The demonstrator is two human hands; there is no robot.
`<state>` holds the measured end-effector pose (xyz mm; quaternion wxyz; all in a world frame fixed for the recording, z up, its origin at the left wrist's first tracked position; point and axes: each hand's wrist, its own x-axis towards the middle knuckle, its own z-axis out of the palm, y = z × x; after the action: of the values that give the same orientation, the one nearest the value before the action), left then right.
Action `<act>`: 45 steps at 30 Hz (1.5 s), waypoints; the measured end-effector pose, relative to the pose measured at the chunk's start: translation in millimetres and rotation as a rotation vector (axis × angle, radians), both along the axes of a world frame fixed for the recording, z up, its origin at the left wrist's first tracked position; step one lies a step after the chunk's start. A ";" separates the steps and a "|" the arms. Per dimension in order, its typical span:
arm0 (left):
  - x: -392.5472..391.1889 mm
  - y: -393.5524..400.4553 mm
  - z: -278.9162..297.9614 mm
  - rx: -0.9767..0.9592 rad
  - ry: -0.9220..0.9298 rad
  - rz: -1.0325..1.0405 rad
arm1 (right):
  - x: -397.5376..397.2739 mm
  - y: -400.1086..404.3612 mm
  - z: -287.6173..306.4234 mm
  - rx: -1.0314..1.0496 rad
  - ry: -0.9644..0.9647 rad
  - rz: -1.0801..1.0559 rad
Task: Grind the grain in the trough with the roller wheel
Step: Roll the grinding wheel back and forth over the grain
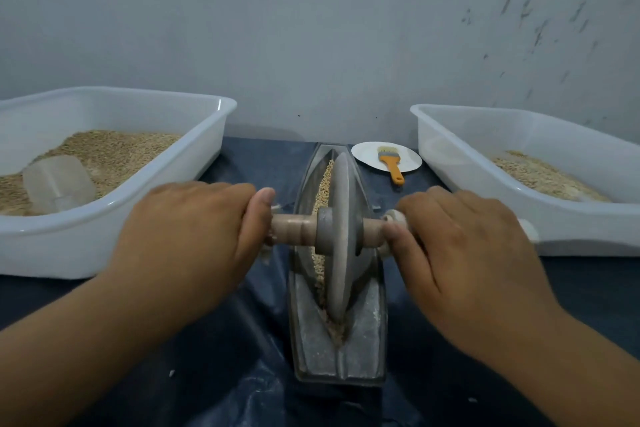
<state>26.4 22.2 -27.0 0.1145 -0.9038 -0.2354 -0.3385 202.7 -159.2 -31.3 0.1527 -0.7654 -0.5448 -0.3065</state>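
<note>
A grey boat-shaped metal trough lies lengthwise on the dark cloth in front of me. Pale grain fills its groove on the left of the wheel. The grey roller wheel stands upright in the groove, near the middle of the trough, on a wooden axle. My left hand grips the axle's left end. My right hand grips the right end, with fingers curled over it.
A white tub at the left holds grain and a clear plastic scoop. A second white tub at the right holds a little grain. An orange-handled brush lies on a white plate behind the trough. A wall stands close behind.
</note>
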 end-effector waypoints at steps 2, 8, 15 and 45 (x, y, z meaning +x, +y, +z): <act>-4.1 -2.8 2.1 0.011 -0.009 -0.021 | -2.3 -5.0 -1.8 0.028 -0.023 0.021; 40.6 20.8 -0.9 0.152 0.157 0.071 | 28.3 40.7 4.2 -0.111 0.097 -0.132; 32.0 10.8 3.8 0.065 0.122 0.094 | 24.2 26.9 4.3 -0.117 0.189 -0.053; 39.3 30.3 -6.8 0.219 0.314 0.160 | 19.4 43.8 7.6 -0.148 0.084 -0.190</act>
<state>65.6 52.6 -33.8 0.2737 -0.9062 -0.2475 -0.2066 222.2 -115.3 -23.7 0.0888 -0.8349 -0.4843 -0.2462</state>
